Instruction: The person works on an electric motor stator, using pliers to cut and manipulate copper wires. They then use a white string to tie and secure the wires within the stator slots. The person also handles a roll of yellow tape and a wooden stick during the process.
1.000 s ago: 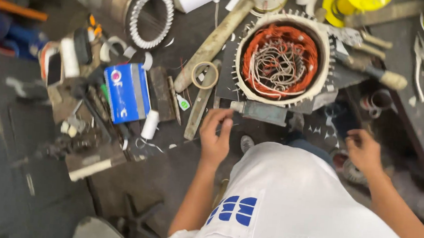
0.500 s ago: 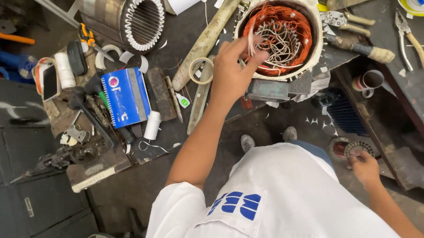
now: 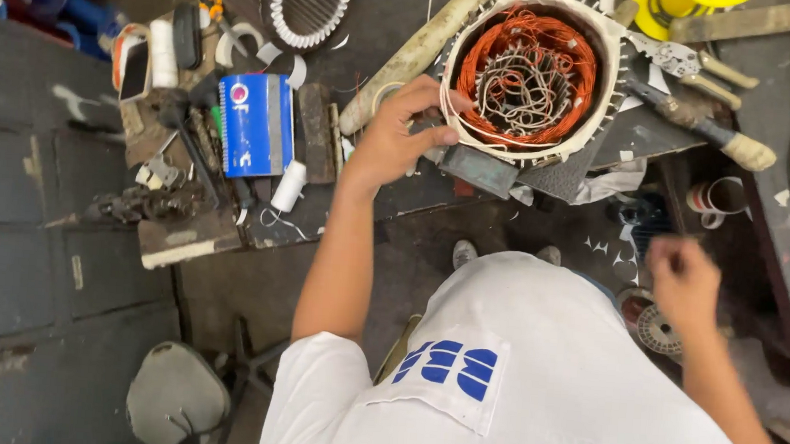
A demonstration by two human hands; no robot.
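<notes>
Up top, left hand [image 3: 396,139] pinches stator [image 3: 531,69] rim; right hand [image 3: 683,284] blurred.

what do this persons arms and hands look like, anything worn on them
Both hands, the left hand and the right hand, are bare: no gloves, and no rings or watch that I can make out. The arms are bare from the short sleeves of a white shirt, which has a blue block marking on the chest. The right hand is blurred.

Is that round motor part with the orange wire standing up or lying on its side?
Standing with its opening facing up: the head view looks straight down into the motor part, showing the orange wire ring inside. The left hand touches its rim.
</notes>
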